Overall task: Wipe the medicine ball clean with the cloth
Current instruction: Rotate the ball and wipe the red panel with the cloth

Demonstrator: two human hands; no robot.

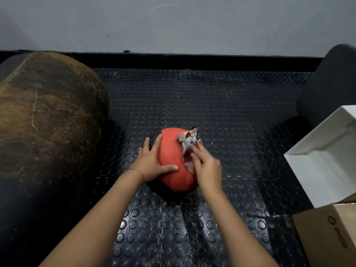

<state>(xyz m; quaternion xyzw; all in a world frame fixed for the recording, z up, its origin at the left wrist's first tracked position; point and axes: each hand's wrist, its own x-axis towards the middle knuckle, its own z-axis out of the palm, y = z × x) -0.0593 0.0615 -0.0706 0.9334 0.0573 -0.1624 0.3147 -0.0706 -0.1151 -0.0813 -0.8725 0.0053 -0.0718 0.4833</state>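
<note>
**Ball held and wiped on the studded floor**

Black studded floor [212, 97] runs up to a grey wall [173, 22]. A big worn brown bag [48, 116] lies at the left. A white box [323, 166] and a carton [327, 234] stand at the right. The red-and-black ball [171, 151] rests on the floor at centre. The left grip [152, 162] is released, its fingers spread flat on the ball's left side. The right grip [209, 170], blurred, lies with fingers stretched out, pressing the cloth [189, 138] onto the ball's upper right. A thin bracelet [137, 171] circles the left wrist.
</note>
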